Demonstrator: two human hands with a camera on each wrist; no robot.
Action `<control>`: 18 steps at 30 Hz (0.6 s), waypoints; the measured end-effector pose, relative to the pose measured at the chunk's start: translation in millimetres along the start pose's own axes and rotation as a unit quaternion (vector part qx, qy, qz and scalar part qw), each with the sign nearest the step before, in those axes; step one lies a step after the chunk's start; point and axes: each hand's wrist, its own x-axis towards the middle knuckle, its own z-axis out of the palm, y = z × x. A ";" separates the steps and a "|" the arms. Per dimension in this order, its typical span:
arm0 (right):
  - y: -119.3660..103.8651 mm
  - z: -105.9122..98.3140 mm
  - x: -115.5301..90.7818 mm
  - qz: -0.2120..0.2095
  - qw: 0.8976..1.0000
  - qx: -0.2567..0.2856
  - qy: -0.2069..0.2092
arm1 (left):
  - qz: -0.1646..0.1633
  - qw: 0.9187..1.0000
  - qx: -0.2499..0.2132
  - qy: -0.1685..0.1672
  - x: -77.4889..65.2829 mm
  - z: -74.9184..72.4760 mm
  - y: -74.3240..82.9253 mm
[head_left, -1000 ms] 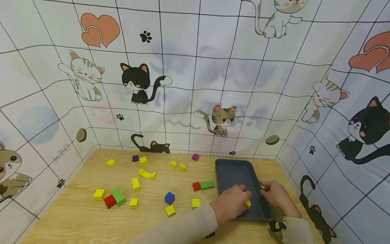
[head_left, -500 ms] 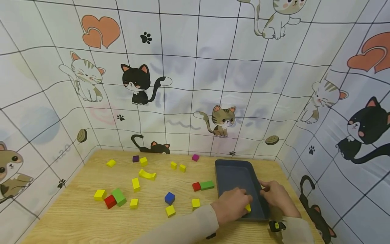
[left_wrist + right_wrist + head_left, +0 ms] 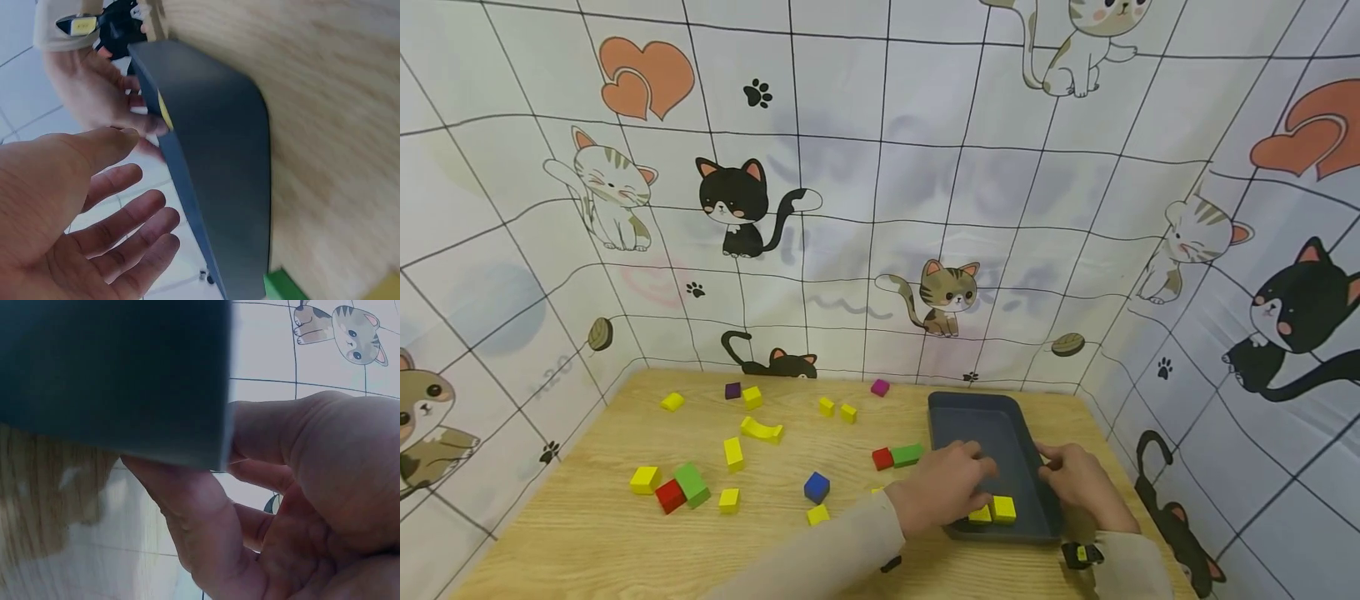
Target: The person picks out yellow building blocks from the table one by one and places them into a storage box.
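My left hand is over the left part of the dark grey tray. In the left wrist view its fingers are spread loosely with nothing between them, beside the tray wall. Two yellow blocks, a right one and a left one, lie side by side at the near end of the tray, the left one partly hidden by the hand. My right hand grips the tray's right rim, thumb on one side and a finger underneath in the right wrist view.
A red block and a green block lie just left of the tray. A blue block, purple blocks and several yellow ones are scattered over the wooden table. A cat-print cloth surrounds it.
My left hand has let go of a yellow block in the tray and moved up and left, so two yellow blocks now show there. The right hand has stayed on the rim.
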 end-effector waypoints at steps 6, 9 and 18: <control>-1.4 1.1 0.2 -0.005 1.000 0.003 0.001 | -0.012 0.999 -0.027 0.025 -20.7 -10.8 -27.1; -1.3 1.4 0.7 -0.006 1.000 0.008 -0.003 | -0.041 0.998 -0.036 0.030 -35.3 -16.1 -40.8; -4.4 -1.3 0.3 -0.011 1.000 -0.014 -0.010 | -0.076 0.995 -0.060 0.036 -82.6 -22.0 -71.1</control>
